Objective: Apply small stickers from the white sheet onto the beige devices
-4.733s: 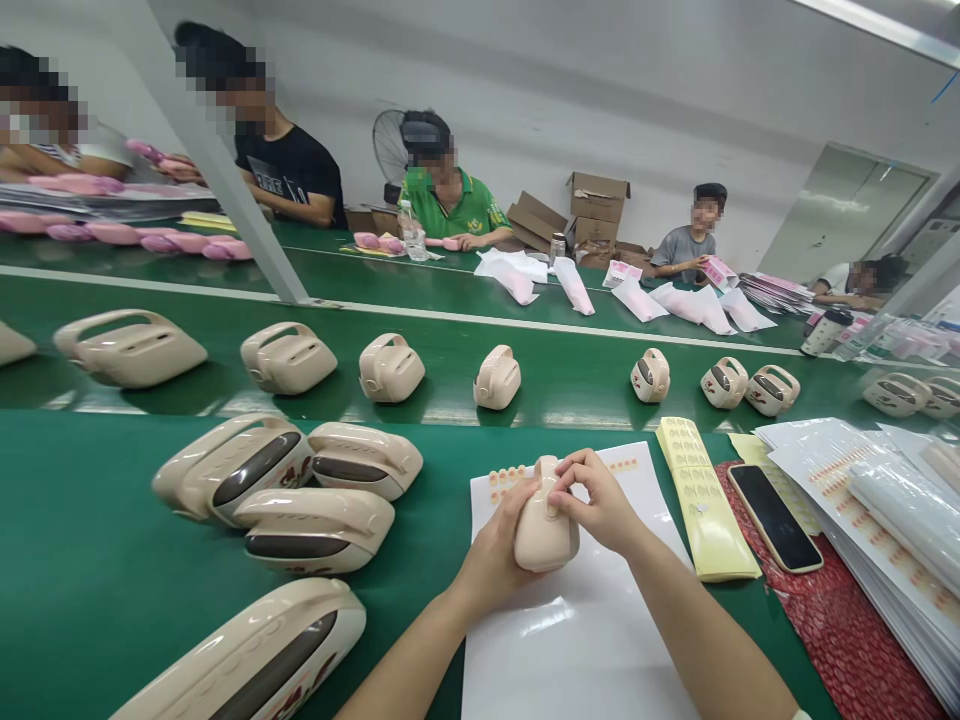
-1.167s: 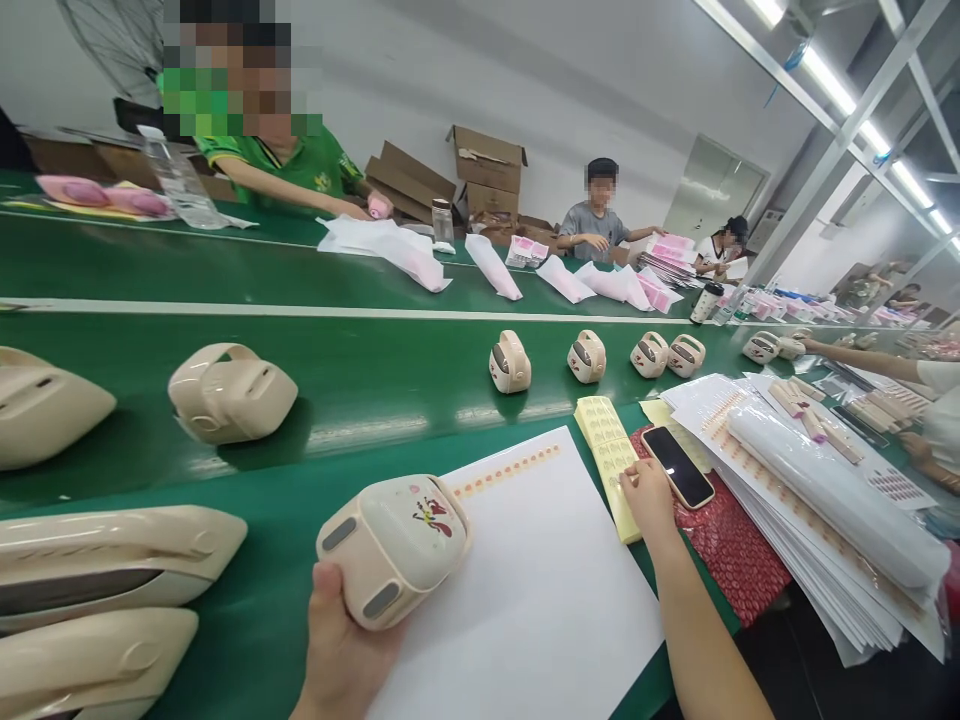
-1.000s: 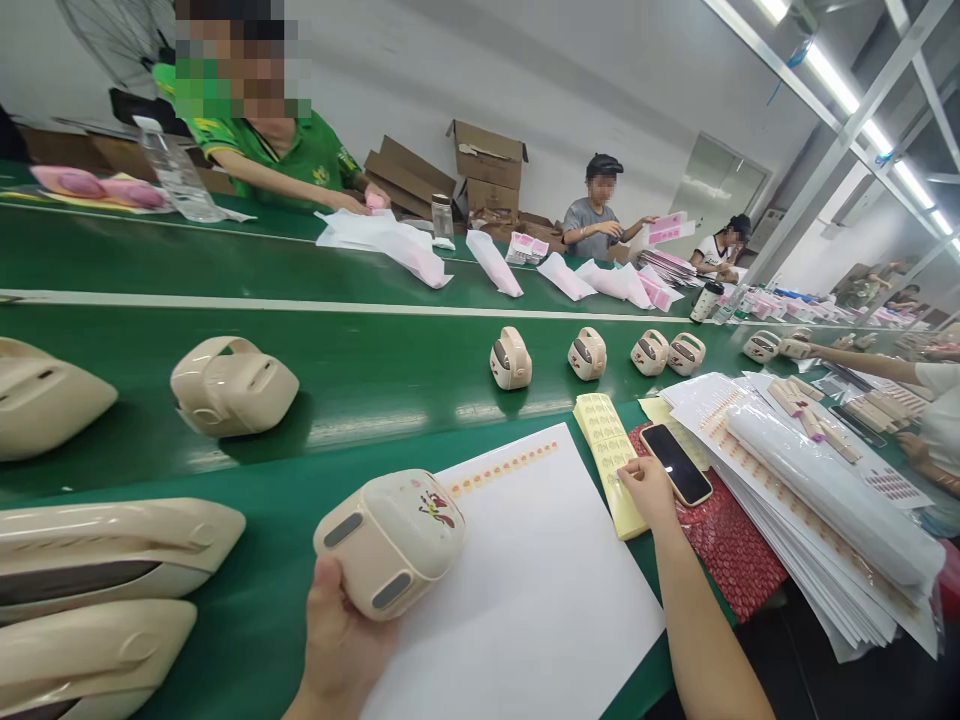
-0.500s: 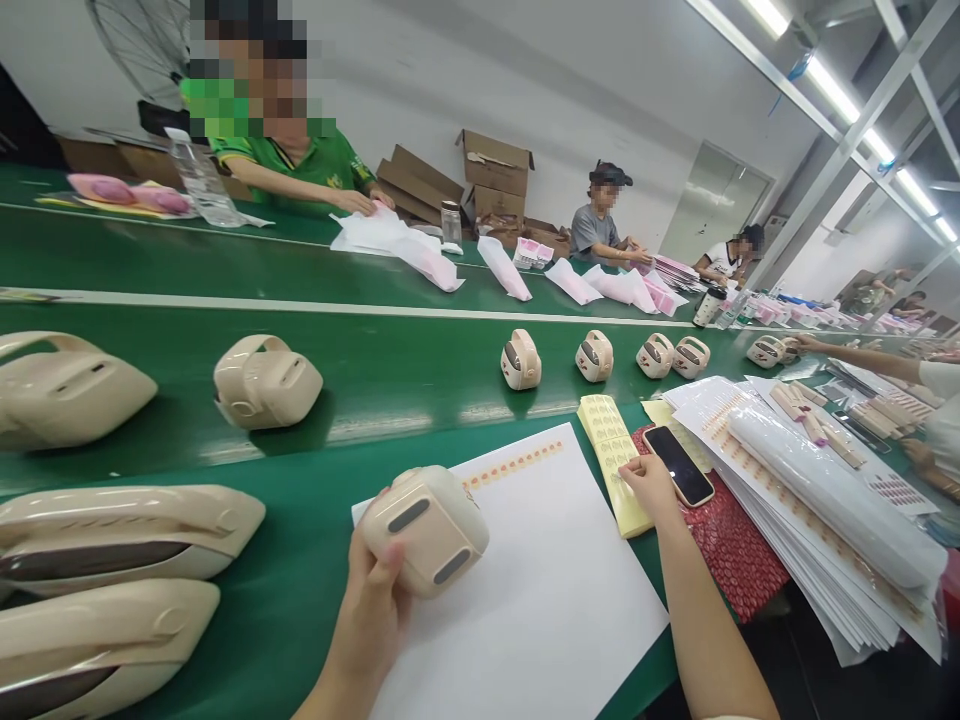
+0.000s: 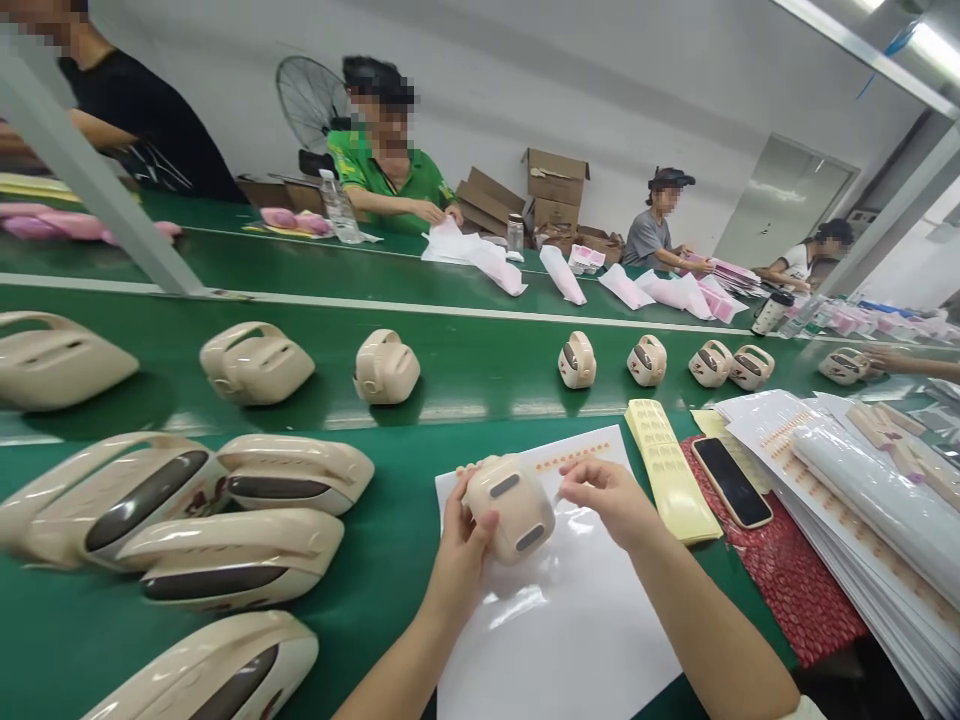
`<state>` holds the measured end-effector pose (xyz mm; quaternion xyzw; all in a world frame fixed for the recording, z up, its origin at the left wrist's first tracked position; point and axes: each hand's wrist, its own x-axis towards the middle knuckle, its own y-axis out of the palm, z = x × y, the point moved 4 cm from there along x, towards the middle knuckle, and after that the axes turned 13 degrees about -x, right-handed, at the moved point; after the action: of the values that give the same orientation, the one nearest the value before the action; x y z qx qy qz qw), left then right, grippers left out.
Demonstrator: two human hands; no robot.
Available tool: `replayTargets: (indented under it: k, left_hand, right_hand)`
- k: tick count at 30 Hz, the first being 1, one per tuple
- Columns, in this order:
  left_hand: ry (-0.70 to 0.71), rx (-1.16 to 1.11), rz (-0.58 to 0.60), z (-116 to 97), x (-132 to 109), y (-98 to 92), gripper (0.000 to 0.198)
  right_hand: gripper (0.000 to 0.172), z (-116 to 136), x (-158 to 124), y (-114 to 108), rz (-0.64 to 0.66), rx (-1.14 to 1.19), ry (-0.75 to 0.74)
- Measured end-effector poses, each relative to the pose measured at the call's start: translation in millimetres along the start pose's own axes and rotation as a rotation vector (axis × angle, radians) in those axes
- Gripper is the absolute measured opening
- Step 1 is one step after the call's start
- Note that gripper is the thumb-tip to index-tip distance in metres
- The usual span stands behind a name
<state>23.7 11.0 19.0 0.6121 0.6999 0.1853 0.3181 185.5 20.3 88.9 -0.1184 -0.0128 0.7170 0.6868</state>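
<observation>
My left hand (image 5: pixel 466 535) grips a small cream-coloured plastic appliance (image 5: pixel 517 510) with rounded corners. Two grey foot pads on its underside face up towards me. Close to its right side, my right hand (image 5: pixel 607 490) is closed in a pinch on what looks like a small clear sticker, barely visible at the fingertips. Below both hands lies a white sheet (image 5: pixel 570 620) with a row of small orange-red stickers along its far edge. To the right is a yellow strip of labels (image 5: pixel 667 470).
Similar cream appliances (image 5: pixel 247 555) stand at my left, and more (image 5: pixel 386 367) line the green belt (image 5: pixel 480 370). A phone (image 5: pixel 731 482) lies on red bubble wrap (image 5: pixel 795 590) beside stacked sheets (image 5: pixel 847 520). Co-workers (image 5: pixel 394 180) handle pale wrapping across the belt.
My right hand has left the yellow label strip and come left to the appliance. My left hand still holds the appliance, underside up. The view has swung left.
</observation>
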Motion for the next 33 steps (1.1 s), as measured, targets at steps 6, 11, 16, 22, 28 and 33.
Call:
replayTargets:
  k: [6,11,16,22,28,33]
  left_hand:
    - [0.013,-0.014,0.024,2.4,1.8,-4.0,0.074]
    - [-0.011,-0.057,0.017,2.7,0.9,-4.1,0.071]
    - [-0.002,-0.08,0.007,1.5,0.3,-2.8,0.068]
    - [0.002,-0.058,-0.019,-0.8,-3.4,-2.1,0.069]
    - [-0.056,-0.146,-0.115,-10.6,-3.1,2.3,0.056]
    - [-0.22,-0.283,-0.278,-24.5,-3.1,2.4,0.039]
  right_hand:
    - [0.023,1.5,9.5,30.6,0.072,-0.069,-0.028]
    - [0.018,-1.6,10.3,29.3,0.074,-0.104,-0.034]
    - [0.013,-7.7,12.9,27.5,-0.012,-0.207,-0.058]
    - [0.008,-1.8,-4.0,35.4,-0.225,-0.405,-0.398]
    - [0.017,5.9,-19.9,-7.6,-0.329,-0.25,-0.484]
    - [0.033,-33.3,-10.0,-124.5,-0.705,-0.182,-0.041]
